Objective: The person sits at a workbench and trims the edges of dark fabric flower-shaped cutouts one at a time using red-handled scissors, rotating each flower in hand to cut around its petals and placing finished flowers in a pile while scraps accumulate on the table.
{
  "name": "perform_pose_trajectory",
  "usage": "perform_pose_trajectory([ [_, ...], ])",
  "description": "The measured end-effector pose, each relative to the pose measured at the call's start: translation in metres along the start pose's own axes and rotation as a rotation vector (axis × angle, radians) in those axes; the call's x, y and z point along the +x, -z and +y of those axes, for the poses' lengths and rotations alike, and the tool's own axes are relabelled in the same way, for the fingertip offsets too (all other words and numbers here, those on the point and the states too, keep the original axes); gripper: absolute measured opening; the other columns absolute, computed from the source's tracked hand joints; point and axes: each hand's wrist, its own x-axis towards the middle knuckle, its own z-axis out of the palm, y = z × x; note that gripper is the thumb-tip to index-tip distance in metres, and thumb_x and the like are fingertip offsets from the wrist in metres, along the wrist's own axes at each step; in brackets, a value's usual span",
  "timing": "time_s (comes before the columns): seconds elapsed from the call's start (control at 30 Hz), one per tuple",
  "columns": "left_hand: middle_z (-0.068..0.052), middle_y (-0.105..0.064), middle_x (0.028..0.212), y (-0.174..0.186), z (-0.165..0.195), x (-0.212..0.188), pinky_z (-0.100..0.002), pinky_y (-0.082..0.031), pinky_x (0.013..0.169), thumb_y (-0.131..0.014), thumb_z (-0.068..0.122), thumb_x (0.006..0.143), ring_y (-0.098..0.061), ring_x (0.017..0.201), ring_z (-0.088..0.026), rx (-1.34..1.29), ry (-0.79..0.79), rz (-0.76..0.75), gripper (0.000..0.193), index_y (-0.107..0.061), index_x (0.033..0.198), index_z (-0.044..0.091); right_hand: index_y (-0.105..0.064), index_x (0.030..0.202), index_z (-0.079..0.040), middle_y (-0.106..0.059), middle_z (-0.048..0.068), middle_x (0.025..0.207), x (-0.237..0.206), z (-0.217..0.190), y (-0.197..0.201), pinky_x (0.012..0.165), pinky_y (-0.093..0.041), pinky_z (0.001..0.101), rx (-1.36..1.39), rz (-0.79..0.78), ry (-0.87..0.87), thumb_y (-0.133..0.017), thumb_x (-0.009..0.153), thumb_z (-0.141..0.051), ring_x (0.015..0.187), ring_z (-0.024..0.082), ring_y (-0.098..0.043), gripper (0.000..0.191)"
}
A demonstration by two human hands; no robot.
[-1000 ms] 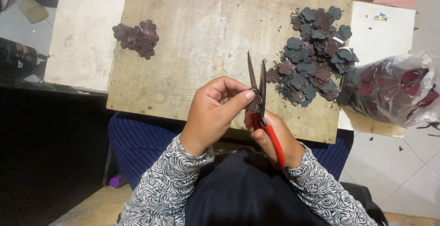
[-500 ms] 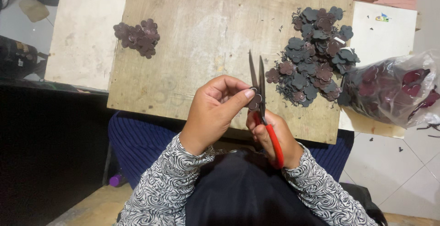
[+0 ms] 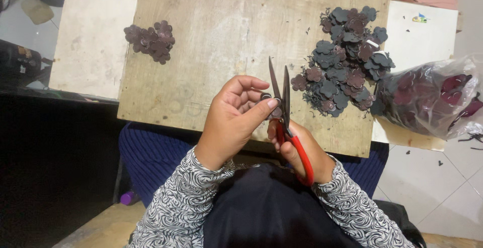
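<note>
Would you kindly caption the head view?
Left hand feeds a small dark piece into red-handled scissors held by right hand.

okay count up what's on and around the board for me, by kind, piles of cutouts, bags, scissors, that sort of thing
Piles of flower-shaped cutouts: 2, small, large
Clear plastic bags of cutouts: 1
Red-handled scissors: 1
Wooden boards: 1
Total: 5

At centre frame, a left hand [image 3: 236, 122] pinched a small dark piece [image 3: 266, 98] against the blades of red-handled scissors [image 3: 288, 122] held by the right hand [image 3: 302, 150]. Flower-shaped cutouts [image 3: 344, 59] were heaped at upper right of the wooden table [image 3: 221, 42], a smaller pile [image 3: 151, 40] at upper left.
</note>
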Motion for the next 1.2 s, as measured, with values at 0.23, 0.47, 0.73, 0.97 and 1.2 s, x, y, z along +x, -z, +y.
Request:
perform_pose_trajectory([
  [0.23, -0.007, -0.07, 0.097, 0.0, 0.003, 0.0, -0.021, -0.056, 0.076, -0.07, -0.002, 0.094, -0.067, 0.085, -0.007, 0.037, 0.013, 0.052, 0.031, -0.054, 0.121, -0.001, -0.055, 0.106, -0.005, -0.055, 0.001, 0.093, 0.001, -0.002, 0.004, 0.073, -0.047, 0.0255, -0.009, -0.032, -0.009, -0.049, 0.086, -0.086, 0.083, 0.01, -0.052, 0.083],
  [0.47, -0.008, -0.071, 0.097, -0.002, 0.007, 0.0, -0.02, -0.056, 0.075, -0.069, -0.003, 0.094, -0.067, 0.084, -0.007, 0.054, 0.005, 0.066, 0.031, -0.053, 0.121, -0.001, -0.056, 0.107, -0.005, -0.056, 0.001, 0.094, 0.001, -0.002, 0.006, 0.075, -0.048, 0.0251, -0.03, -0.03, 0.007, -0.05, 0.091, -0.082, 0.085, 0.01, -0.053, 0.08],
  [0.73, -0.008, -0.07, 0.097, -0.001, 0.007, 0.0, -0.021, -0.056, 0.076, -0.069, -0.004, 0.093, -0.068, 0.085, -0.008, 0.069, 0.006, 0.075, 0.031, -0.053, 0.12, -0.001, -0.057, 0.103, -0.006, -0.052, -0.003, 0.083, -0.001, 0.002, 0.008, 0.062, -0.042, 0.0224, 0.021, -0.039, -0.073, -0.051, 0.09, -0.079, 0.073, 0.006, -0.047, 0.075],
  [0.97, -0.006, -0.069, 0.099, 0.002, 0.004, 0.001, -0.02, -0.055, 0.077, -0.07, -0.003, 0.095, -0.066, 0.087, -0.008, 0.127, -0.038, 0.056, 0.028, -0.055, 0.119, -0.001, -0.057, 0.098, -0.007, -0.049, -0.006, 0.074, -0.004, 0.011, 0.01, 0.054, -0.037, 0.0213, 0.09, -0.04, -0.155, -0.058, 0.088, -0.075, 0.063, 0.003, -0.045, 0.069],
  [1.2, -0.004, -0.066, 0.103, 0.002, 0.008, -0.001, -0.017, -0.051, 0.063, -0.068, 0.003, 0.096, -0.066, 0.083, -0.005, 0.188, 0.041, 0.056, 0.027, -0.053, 0.119, 0.002, -0.056, 0.095, -0.007, -0.05, -0.006, 0.072, -0.003, 0.012, 0.01, 0.051, -0.037, 0.0221, 0.152, -0.015, -0.173, -0.061, 0.087, -0.073, 0.058, 0.004, -0.044, 0.067],
])
